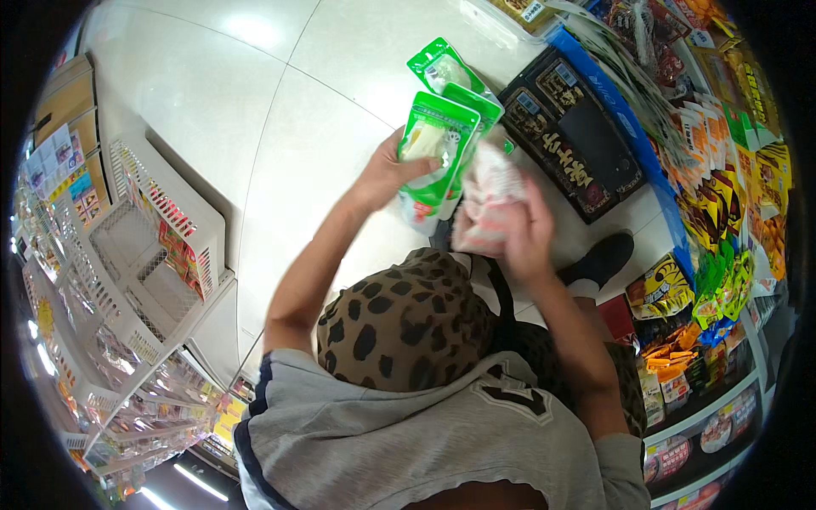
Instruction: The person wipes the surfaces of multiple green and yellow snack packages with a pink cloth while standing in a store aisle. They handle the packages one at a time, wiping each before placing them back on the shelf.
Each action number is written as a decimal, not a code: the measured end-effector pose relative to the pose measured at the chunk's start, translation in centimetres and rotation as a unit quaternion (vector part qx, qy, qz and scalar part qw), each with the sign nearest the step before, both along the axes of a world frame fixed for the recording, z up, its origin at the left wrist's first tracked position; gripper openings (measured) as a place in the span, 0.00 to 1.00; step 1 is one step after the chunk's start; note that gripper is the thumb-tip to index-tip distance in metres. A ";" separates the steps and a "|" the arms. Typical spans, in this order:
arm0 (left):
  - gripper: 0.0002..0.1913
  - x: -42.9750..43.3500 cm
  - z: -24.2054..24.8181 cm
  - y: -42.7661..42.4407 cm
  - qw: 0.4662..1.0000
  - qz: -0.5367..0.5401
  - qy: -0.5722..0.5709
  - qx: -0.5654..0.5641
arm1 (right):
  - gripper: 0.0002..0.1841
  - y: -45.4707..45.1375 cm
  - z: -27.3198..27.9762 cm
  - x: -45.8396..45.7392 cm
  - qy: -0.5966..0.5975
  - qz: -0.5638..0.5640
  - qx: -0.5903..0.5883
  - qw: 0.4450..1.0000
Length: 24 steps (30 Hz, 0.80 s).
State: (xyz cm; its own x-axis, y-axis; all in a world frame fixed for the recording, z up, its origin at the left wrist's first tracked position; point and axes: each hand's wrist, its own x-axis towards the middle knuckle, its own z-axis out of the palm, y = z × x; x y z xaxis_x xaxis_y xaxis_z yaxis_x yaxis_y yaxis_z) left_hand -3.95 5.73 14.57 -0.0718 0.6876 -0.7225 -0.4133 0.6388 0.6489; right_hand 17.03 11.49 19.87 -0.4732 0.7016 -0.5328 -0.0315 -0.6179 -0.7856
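Observation:
My left hand point(386, 173) grips a green-and-white plastic food pouch point(447, 124), with the thumb across its clear front. Behind it are another green pouch point(486, 102) and a further green pouch point(440, 69); whether these are also held or lie on the floor, I cannot tell. A crumpled pink-and-white cloth point(483, 220), blurred by motion, is in my right hand point(530, 231). The cloth is against or just beside the right edge of the front pouch. Both hands are in front of my knees, above the floor.
A black printed carton point(593, 137) stands on the tiled floor point(338, 51) at the right. Beyond it, a blue shelf edge point(660, 166) fronts many snack packets point(714, 204). White slatted baskets point(182, 210) line a rack at the left. My black shoe point(602, 258) is near the carton.

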 end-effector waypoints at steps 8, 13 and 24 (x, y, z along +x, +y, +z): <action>0.30 2.9 1.2 -1.9 0.998 0.051 -0.019 0.008 | 0.27 1.9 -4.2 -6.3 -0.283 0.226 0.541 0.759; 0.30 3.0 2.5 -2.3 0.989 0.100 -0.046 0.100 | 0.23 5.5 -7.3 -8.2 -0.207 0.060 0.304 0.928; 0.27 2.3 1.2 -2.5 0.936 0.263 -0.211 0.102 | 0.21 7.2 -3.3 -4.1 0.229 -0.028 -0.336 0.913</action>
